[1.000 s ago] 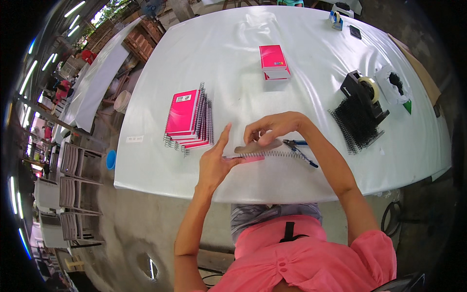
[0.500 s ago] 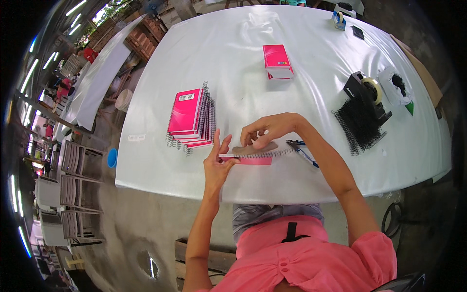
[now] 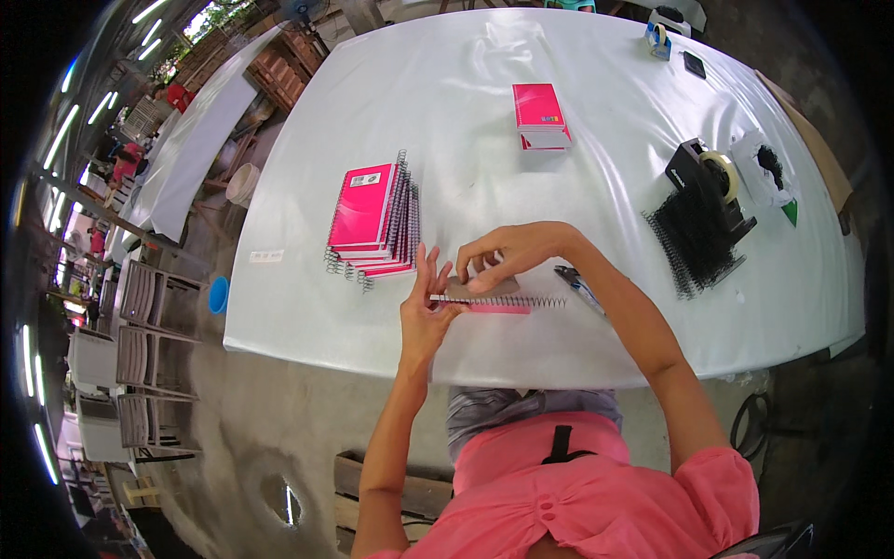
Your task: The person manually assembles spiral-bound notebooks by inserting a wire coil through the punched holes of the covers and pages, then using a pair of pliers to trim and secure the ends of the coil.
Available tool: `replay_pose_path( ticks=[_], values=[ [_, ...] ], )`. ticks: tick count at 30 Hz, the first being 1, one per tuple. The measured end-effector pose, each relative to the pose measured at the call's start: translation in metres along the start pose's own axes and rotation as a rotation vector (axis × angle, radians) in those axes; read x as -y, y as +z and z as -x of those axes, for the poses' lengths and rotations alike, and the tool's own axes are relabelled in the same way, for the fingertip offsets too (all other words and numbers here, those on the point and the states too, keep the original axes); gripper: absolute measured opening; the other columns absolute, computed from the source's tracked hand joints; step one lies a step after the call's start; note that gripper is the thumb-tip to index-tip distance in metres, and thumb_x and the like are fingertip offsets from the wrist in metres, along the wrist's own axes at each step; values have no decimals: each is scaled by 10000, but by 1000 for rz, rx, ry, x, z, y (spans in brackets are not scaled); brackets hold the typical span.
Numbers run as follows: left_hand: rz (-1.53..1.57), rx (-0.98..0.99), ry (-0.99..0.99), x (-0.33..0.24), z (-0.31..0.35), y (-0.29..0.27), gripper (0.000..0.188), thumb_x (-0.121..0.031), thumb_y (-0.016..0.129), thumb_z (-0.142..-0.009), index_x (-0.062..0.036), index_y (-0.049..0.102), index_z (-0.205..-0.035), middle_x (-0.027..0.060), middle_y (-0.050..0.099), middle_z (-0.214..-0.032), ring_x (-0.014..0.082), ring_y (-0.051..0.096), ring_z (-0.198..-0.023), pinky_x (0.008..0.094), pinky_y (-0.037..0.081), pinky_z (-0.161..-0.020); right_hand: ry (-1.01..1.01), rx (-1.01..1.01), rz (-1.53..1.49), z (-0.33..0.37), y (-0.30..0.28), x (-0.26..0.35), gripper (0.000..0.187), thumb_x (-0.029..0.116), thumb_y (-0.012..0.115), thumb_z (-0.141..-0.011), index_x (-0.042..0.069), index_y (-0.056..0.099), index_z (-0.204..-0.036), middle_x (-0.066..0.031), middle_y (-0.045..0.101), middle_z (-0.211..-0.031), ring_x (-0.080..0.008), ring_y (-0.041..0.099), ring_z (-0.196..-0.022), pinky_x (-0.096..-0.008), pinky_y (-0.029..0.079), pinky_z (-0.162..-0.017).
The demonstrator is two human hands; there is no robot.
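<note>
Near the table's front edge stands a notebook [image 3: 503, 309] with a pink cover and a grey-brown back board, tipped up with its spine on top. A dark wire coil [image 3: 547, 302] runs along the spine and juts out past its right end. My left hand [image 3: 426, 315] pinches the notebook's left end, its other fingers raised. Above the back board my right hand [image 3: 521, 249] is curled, thumb and fingertips gripping the board beside the coil. Cutting pliers [image 3: 579, 286] lie just right of the coil, partly behind my right forearm.
On the left sits a stack of coil-bound pink notebooks [image 3: 361, 212]. Farther off is a pile of pink notebooks [image 3: 539, 105]. To the right are loose black coils [image 3: 694, 244], a tape dispenser [image 3: 683, 168] and a plastic bag [image 3: 752, 154]. A phone [image 3: 694, 64] lies at the far right.
The notebook has tilted, so less of its pink cover shows. My right fingers have shifted slightly along the board. The whole view has moved a little; both hands keep their hold.
</note>
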State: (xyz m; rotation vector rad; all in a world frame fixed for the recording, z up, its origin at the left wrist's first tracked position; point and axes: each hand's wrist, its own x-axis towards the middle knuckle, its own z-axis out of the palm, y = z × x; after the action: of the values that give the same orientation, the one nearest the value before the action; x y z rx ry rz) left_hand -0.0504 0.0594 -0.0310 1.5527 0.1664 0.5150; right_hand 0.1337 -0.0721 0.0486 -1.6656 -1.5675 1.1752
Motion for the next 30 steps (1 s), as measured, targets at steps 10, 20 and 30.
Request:
replay_pose_path(
  ticks=[10,20,30],
  values=[
    [-57,432,-140,6,-7,-31,846,-419,689,-854,-78,269,-1504,156,408,-1477,279,469,-1298,376,419,-1030,-145,-718,956,42,17,-43,400,497,713,-775,153,668,-975,-113,609,-1134,-260,555,-1074,-399,397,-879],
    [-286,175,98,-49,-4,-27,503,-293,615,-939,47,538,-1302,144,581,-1315,198,545,-1211,333,454,-974,474,-924,758,120,114,-49,403,228,668,-848,96,580,-1219,-157,517,-1210,-316,467,-1181,-491,332,-993],
    [-1039,-64,533,-5,-5,48,550,-285,769,-773,-187,598,-1287,36,648,-1220,330,638,-1081,342,563,-725,67,-1201,527,102,133,-6,370,164,668,-848,94,590,-1203,-111,558,-1040,-288,554,-912,-402,453,-786]
  ],
)
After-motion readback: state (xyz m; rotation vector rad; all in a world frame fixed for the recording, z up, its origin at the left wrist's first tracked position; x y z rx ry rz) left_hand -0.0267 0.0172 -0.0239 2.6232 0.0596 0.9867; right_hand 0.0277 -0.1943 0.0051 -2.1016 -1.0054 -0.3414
